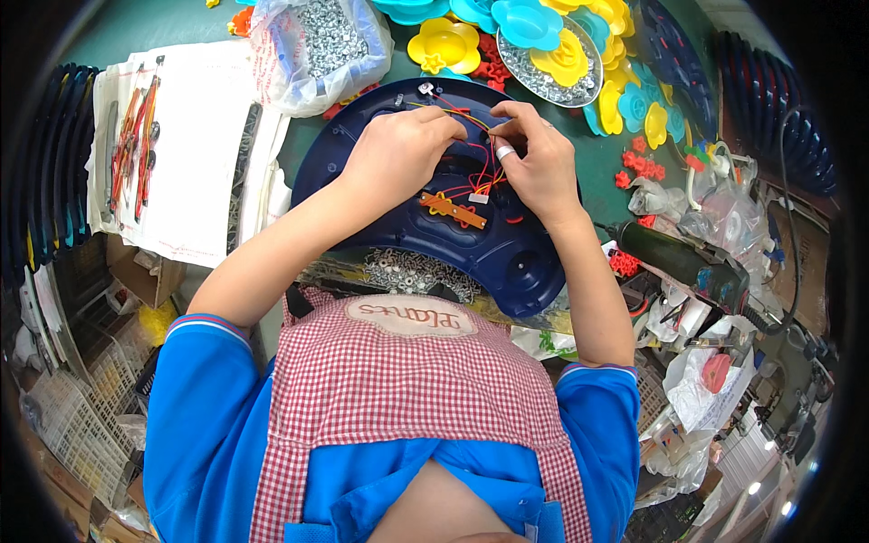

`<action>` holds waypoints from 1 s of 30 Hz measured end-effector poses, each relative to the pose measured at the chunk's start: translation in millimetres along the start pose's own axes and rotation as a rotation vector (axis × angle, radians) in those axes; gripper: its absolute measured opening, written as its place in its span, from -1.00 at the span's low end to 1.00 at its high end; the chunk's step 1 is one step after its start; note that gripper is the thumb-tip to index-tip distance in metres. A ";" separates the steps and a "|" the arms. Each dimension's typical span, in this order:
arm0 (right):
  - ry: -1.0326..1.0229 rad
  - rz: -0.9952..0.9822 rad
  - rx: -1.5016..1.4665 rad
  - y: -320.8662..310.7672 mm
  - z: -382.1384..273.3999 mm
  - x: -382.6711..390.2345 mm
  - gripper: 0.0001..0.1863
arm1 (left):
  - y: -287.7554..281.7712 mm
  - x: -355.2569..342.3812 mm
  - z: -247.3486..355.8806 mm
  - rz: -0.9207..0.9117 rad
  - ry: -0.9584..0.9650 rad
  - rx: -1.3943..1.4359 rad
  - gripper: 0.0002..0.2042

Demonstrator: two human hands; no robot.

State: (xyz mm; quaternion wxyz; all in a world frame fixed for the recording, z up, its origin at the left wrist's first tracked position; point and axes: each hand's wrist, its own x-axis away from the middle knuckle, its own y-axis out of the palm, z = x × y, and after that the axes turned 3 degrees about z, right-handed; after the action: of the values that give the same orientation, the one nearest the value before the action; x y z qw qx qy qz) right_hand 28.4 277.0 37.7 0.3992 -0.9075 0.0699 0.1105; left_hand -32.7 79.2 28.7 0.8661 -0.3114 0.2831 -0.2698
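Observation:
A dark navy curved plastic shell point(362, 237) lies hollow side up in front of me. My left hand point(398, 154) is over its left part, fingers closed in a pinch at a thin red wire. On the other side, my right hand point(540, 167) has thumb and forefinger pinched on the red and yellow wires point(494, 163), a ring on one finger. These wires run down to a white connector point(478, 198). Just below it, a narrow orange-brown circuit board point(454, 211) sits in the shell. A small white plug point(425, 89) rests near the shell's far edge.
Loose screws point(421, 274) lie by the shell's near edge. Beyond are a bag of metal parts point(330, 41), a metal bowl point(579, 90) and yellow and blue flower-shaped pieces point(444, 45). Wire bundles point(140, 145) lie on white sheets at left. A dark green power tool point(665, 256) is at right.

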 end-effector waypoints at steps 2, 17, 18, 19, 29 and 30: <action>-0.065 -0.010 0.051 1.2 1.2 -1.6 -0.64 | 2.4 -1.0 -6.2 0.049 0.050 -0.054 -0.92; -0.112 -0.074 0.218 -1.9 -2.6 -2.7 -0.67 | -7.9 -2.8 -9.4 0.028 0.114 -0.322 -0.93; -0.133 -0.075 0.232 -1.3 -2.1 -2.8 -0.67 | -5.3 -4.0 -9.6 0.027 0.131 -0.336 -0.93; -0.153 -0.076 0.246 -0.5 -1.0 -3.3 -0.66 | -3.9 -5.1 -9.8 0.022 0.146 -0.359 -0.93; -0.102 0.144 0.114 -35.2 -9.4 27.1 -0.84 | 3.0 -6.7 -1.5 -0.055 0.161 -0.412 -0.96; -0.137 0.134 0.159 -39.2 -9.3 34.8 -0.85 | 0.1 -4.7 -1.7 -0.062 0.139 -0.368 -0.94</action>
State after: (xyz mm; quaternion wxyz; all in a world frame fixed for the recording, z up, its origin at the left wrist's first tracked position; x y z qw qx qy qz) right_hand 71.8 295.0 62.7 0.4654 -0.8566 0.1116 0.1929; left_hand -37.1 81.6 29.1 0.7640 -0.4537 0.3773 -0.2608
